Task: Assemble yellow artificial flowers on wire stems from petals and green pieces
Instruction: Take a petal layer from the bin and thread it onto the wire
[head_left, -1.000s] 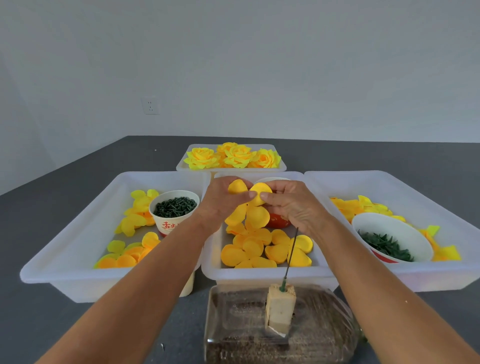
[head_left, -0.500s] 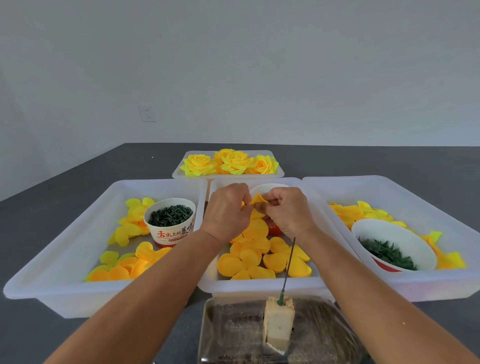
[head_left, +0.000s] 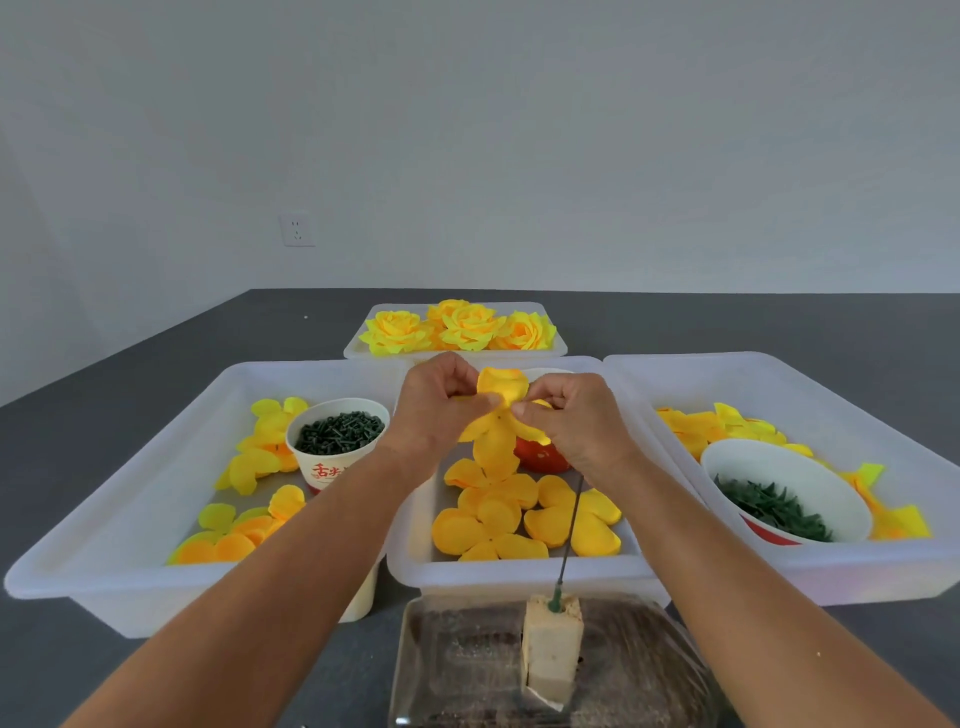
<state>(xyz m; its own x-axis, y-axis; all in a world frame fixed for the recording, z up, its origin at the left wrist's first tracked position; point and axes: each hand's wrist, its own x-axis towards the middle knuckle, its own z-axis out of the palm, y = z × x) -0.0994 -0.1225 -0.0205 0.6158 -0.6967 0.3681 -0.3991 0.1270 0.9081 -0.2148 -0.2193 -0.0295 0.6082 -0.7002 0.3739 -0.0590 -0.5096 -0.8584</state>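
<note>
Head view puts both hands up over the middle tray, and what I notice first is that the petal piece has opened out since a moment ago: it was a small folded bit tucked between the fingers, and now I see a multi-lobed yellow layer spread between the two hands, one lobe standing up, another hanging down toward the loose petal layers in the tray. My left hand pinches it at its left side with curled fingers, and my right hand pinches it near the small centre hole; both are closed on the same piece. The hands have also lifted slightly higher above the tray. I read this as the layer being separated and readied for threading (nothing is on the wire yet). The wire stem stands bare in the foam block just in front of the tray, below my right wrist and clear of the petal. Finished yellow roses sit in the far tray, and the paper cup of green pieces waits in the left tray, untouched.
</note>
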